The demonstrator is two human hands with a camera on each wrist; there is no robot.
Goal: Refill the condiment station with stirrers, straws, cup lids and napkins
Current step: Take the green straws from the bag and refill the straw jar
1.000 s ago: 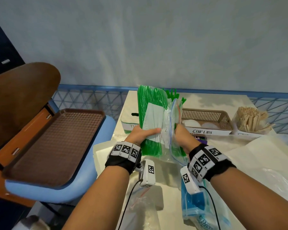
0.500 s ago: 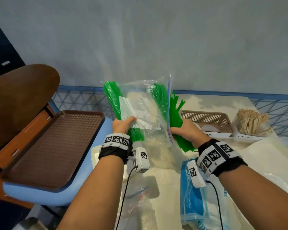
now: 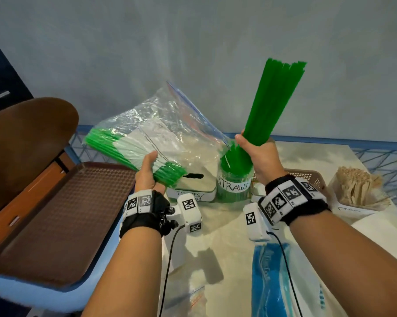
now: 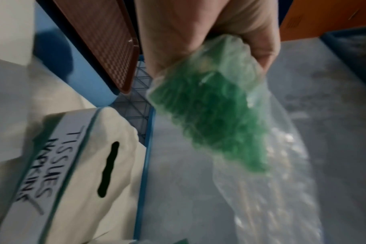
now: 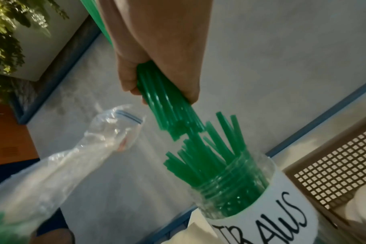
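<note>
1. Nearest, the left hand (image 3: 148, 173) was curled round the lower end of a clear zip bag (image 3: 170, 124), held tilted above the tissue box (image 3: 196, 183), with green straws still inside
2. Beside it, the right hand (image 3: 259, 156) was clamped round a bundle of green straws (image 3: 276, 99), upright and leaning right, its lower ends just above the straws standing in the jar labelled for straws (image 3: 235, 185)
3. Behind the right wrist lay the brown cup-lid basket (image 3: 311, 177), and to its right the wooden stirrers (image 3: 357, 188) in their holder
4. The straw refill looked to be in hand; the next move probably called for lowering the bundle straight into the jar mouth, then loosening the fingers so no straw snagged the rim
</note>
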